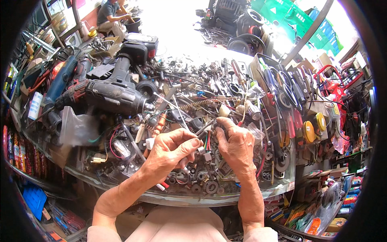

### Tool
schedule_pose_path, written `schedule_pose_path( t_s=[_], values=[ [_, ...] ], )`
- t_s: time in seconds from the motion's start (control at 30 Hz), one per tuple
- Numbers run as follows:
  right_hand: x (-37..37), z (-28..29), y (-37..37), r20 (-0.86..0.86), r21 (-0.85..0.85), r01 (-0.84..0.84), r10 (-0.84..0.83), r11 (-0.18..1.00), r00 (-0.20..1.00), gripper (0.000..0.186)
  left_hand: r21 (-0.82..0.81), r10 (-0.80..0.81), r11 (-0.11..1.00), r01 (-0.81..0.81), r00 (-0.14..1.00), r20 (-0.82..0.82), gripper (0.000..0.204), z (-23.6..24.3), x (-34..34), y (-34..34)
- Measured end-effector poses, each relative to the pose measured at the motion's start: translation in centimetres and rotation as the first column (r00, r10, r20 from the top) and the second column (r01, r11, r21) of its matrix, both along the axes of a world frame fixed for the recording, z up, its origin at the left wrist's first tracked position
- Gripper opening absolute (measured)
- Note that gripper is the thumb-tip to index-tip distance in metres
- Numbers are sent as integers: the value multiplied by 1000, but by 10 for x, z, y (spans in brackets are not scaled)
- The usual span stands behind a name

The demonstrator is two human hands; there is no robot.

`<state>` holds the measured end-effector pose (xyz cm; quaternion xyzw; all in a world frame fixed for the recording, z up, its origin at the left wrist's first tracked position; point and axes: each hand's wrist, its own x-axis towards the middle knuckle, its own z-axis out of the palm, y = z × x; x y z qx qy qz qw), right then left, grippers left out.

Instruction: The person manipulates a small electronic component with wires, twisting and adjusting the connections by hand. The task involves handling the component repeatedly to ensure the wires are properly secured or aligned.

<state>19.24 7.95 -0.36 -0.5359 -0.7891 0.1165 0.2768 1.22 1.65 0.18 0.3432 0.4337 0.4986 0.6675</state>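
My left hand (173,151) is closed in a pinch, thumb pressed against the fingers, over the cluttered bench top. What sits between its fingertips is too small to make out. Just to its right, my right hand (237,145) is closed too, with the thumb and forefinger together at the end of a thin grey metal piece (206,127) that slants toward the left fingertips. Short coloured wires (207,142) show between the hands; whether they join that piece, I cannot tell. Small loose metal parts and a ring-shaped washer (211,187) lie below.
A dark cordless drill (115,97) lies at the left beside a blue power tool (61,80). Pliers and scissors fill a box (258,68) at the right. The bench's glass edge (181,198) curves in front of me. Far left, another person (111,18) sits.
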Motion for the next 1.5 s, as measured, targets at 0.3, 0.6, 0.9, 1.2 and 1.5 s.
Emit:
schedule_pose_path(
  t_s=[0.3,0.6,0.9,1.2,1.5],
  values=[
    [-2,2,1,34,-20,4,-3,1000,999,22,-3,-52,999,52,998,-29,19,4,0,-2],
    [-2,10,1,-257,-239,-8,-55,971,965,20,7,-69,998,69,998,-2,22,2,2,-3],
    [-6,30,-12,-844,-397,-443,-131,804,519,25,30,-56,998,58,995,-79,33,12,1,-5],
    [-7,34,-13,-880,-421,-500,-208,757,426,22,54,-63,996,67,996,-62,33,12,1,-7],
    [-5,36,-13,-842,-500,-557,-222,664,491,28,41,-30,999,30,1000,-6,29,13,2,-7]
  ],
)
